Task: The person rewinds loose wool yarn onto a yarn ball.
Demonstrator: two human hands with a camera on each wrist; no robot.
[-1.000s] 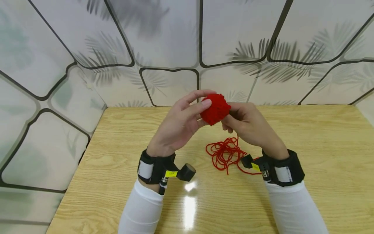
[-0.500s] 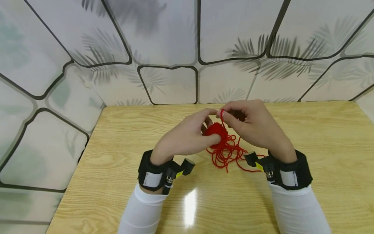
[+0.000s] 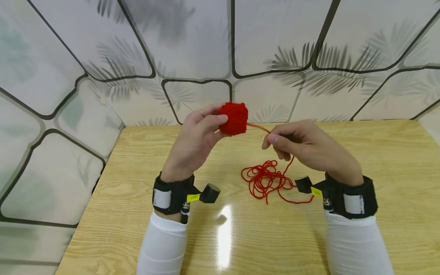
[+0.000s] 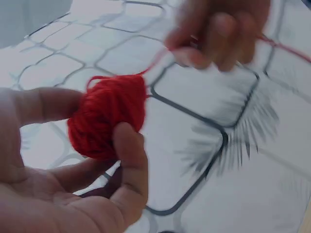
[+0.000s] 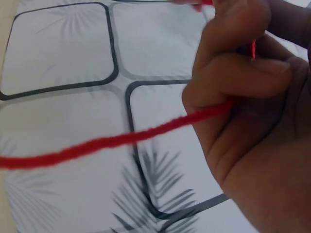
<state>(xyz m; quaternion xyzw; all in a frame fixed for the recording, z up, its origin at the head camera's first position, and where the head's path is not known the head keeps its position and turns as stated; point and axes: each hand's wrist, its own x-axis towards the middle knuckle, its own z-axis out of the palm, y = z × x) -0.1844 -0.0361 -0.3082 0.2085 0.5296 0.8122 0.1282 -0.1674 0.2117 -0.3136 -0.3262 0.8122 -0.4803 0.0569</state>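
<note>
A ball of red yarn (image 3: 235, 119) is gripped by my left hand (image 3: 192, 139), raised above the far part of the table. In the left wrist view, fingers and thumb press the wound ball (image 4: 108, 119) from opposite sides. One strand of yarn (image 3: 258, 126) runs from the ball to my right hand (image 3: 309, 147), which pinches it between thumb and forefinger. The right wrist view shows the strand (image 5: 136, 137) passing through the curled fingers and leaving the hand. Below, a loose tangle of red yarn (image 3: 266, 179) lies on the table, joined to the strand hanging from the right hand.
The wooden table (image 3: 117, 214) ends at a patterned wall (image 3: 203, 101) behind and on the left. Each wrist wears a black strap (image 3: 172, 195) with a small camera (image 3: 209, 193). A loose yarn end trails toward the right wrist.
My left hand has tipped down over the strand, then turned back up with the ball and moved left. My right hand has moved right, drawing the strand out between the hands.
</note>
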